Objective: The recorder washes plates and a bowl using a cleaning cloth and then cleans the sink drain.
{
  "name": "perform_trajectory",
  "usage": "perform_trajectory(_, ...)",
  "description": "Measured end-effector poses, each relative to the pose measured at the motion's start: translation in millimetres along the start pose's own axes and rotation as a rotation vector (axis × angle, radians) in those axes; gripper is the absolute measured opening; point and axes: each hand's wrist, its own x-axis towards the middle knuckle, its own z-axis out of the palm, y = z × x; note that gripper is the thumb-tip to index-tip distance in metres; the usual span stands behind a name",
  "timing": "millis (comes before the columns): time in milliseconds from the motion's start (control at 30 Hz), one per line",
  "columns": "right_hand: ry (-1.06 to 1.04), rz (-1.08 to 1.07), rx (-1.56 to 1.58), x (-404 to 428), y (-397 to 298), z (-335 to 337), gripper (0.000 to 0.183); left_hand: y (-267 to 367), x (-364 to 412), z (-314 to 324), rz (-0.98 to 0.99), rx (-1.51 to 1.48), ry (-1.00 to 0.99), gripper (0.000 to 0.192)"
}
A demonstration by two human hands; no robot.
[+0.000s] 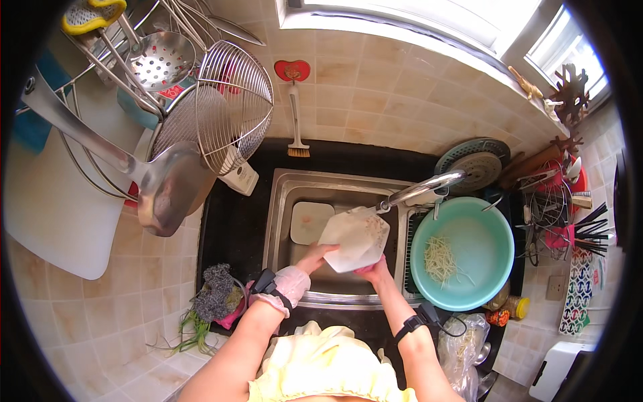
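Over a stainless steel sink point(274, 226), a white square-shaped plate with a floral pattern point(354, 238) is tilted between my hands. My left hand point(315, 256) grips its near left edge; a clear plastic sleeve covers that wrist. At the near right edge is my right hand point(372, 270), with something pink, perhaps a cloth, partly hidden against the plate. The spout end of the chrome faucet point(422, 188) reaches the plate's far edge. On the sink bottom lies another white plate point(304, 233), with a small reddish patch in its middle.
Right of the sink stands a turquoise basin point(482, 251) holding pale bean sprouts point(441, 261). A wire strainer point(236, 105) and steel ladle point(168, 191) hang close on the left. A brush point(295, 118) hangs on the tiled wall. Greens point(193, 329) lie at lower left, a plastic bag point(462, 346) at lower right.
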Motion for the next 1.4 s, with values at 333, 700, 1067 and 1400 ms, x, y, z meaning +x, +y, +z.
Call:
perform_trajectory(333, 0.234, -1.262, -1.882, -18, -115, 29, 0.043, 15, 33, -16, 0.27, 0.076, 0.378, 0.037)
perform_trajectory(700, 0.362, -1.019, -2.192, -53, -96, -32, 0.042, -7, 36, 1, 0.194, -0.142, 0.128, 0.058)
perform_trajectory(1067, 0.27, -0.534, -2.235, -163, -44, -76, 0.054, -9, 37, 7, 0.212, -0.194, 0.278, 0.037)
perform_trajectory(1400, 0.268, -1.164, -2.234, -2, -33, 21, 0.066, -12, 22, 9, 0.258, 0.304, 0.412, 0.045)
